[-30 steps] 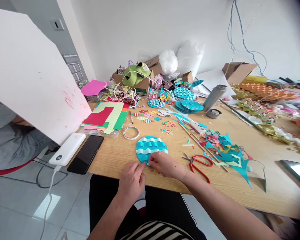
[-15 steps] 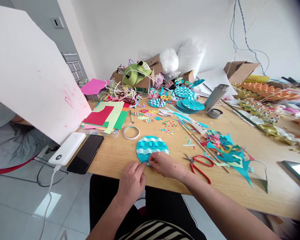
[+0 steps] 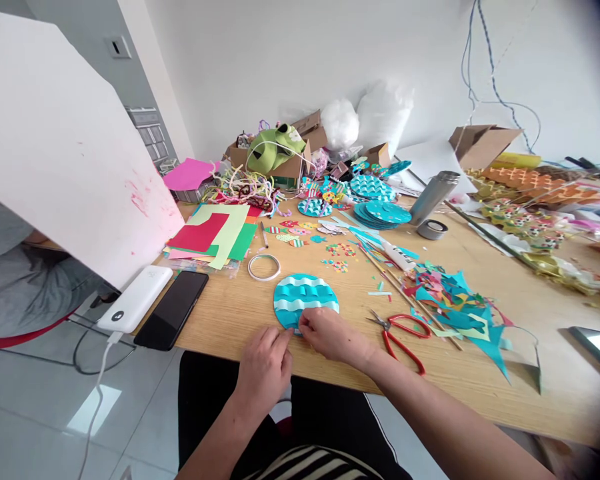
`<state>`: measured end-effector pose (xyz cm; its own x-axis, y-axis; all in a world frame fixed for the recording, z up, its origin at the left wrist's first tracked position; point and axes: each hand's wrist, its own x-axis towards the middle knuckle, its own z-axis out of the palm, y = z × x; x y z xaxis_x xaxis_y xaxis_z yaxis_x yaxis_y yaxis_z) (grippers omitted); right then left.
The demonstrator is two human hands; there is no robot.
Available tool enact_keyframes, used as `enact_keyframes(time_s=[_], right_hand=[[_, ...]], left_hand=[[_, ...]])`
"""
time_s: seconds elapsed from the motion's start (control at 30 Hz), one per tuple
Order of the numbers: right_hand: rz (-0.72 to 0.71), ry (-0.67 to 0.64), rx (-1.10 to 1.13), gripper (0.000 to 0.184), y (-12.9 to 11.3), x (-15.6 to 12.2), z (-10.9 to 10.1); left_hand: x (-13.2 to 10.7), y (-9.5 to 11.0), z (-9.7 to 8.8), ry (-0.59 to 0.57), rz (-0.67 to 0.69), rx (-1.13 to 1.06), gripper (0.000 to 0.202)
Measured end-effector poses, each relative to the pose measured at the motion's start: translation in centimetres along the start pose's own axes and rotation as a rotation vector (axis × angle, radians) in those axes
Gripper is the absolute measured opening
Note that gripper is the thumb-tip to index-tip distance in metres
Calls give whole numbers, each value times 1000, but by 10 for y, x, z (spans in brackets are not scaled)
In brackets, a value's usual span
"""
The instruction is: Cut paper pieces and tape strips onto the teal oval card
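A round blue paper disc (image 3: 287,313) lies flat near the table's front edge. Wavy paper strips (image 3: 306,279) in pale and darker blue run across it in rows. At the disc's lower edge, my right hand (image 3: 330,335) is closed in a pinch on a blue paper strip (image 3: 295,325), most of which its fingers cover. My left hand (image 3: 265,363) is closed too, its index fingertip and thumb at the strip's left end by the disc's rim. Red-handled scissors (image 3: 405,328) lie spread to the right of my right hand.
A roll of tape (image 3: 264,267), coloured paper sheets (image 3: 235,230), a phone (image 3: 173,310) and a power bank (image 3: 136,298) lie leftward. Behind are paper fish (image 3: 299,231) and stacked blue discs (image 3: 383,213). Paper scraps (image 3: 450,300), thin sticks (image 3: 405,293) and a steel flask (image 3: 435,197) stand or lie rightward.
The view has shifted very slightly. Both hands stay at the disc's lower edge with almost the same grip, and the disc has not visibly moved on the table.
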<state>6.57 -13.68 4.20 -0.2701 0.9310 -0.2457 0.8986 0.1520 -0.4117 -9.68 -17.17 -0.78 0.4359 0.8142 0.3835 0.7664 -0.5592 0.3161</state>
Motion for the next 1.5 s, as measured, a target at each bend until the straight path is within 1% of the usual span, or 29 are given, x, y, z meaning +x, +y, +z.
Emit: enact_keyframes(time_s=[0.13, 0.4, 0.6, 0.73, 0.93, 1.1, 1.23, 1.4, 1.47, 1.5], right_hand=[[10, -4, -14, 25, -1, -1, 0], [17, 10, -33, 24, 1, 2, 5], [29, 24, -52, 24, 0, 1, 6], [34, 38, -68, 23, -1, -1, 6], [37, 59, -6, 21, -1, -3, 4], [22, 86, 6, 25, -4, -7, -2], [32, 25, 113, 29, -3, -11, -7], [45, -95, 346, 33, 2, -16, -6], [54, -86, 412, 31, 4, -20, -7], [63, -60, 440, 30, 6, -23, -9]], left_hand=[[-2, 0, 1, 15, -2, 4, 38], [-5, -3, 6, 24, 80, 43, 44], [-4, -1, 7, 32, 95, 90, 43], [-3, -1, 8, 43, 110, 135, 43], [-3, -1, 9, 59, 109, 139, 39], [-2, -1, 10, 65, 105, 142, 39], [-2, -1, 10, 57, 104, 147, 38], [-1, -1, 9, 49, 102, 150, 38], [-1, -1, 10, 51, 105, 151, 40], [-1, -1, 10, 51, 107, 150, 40]])
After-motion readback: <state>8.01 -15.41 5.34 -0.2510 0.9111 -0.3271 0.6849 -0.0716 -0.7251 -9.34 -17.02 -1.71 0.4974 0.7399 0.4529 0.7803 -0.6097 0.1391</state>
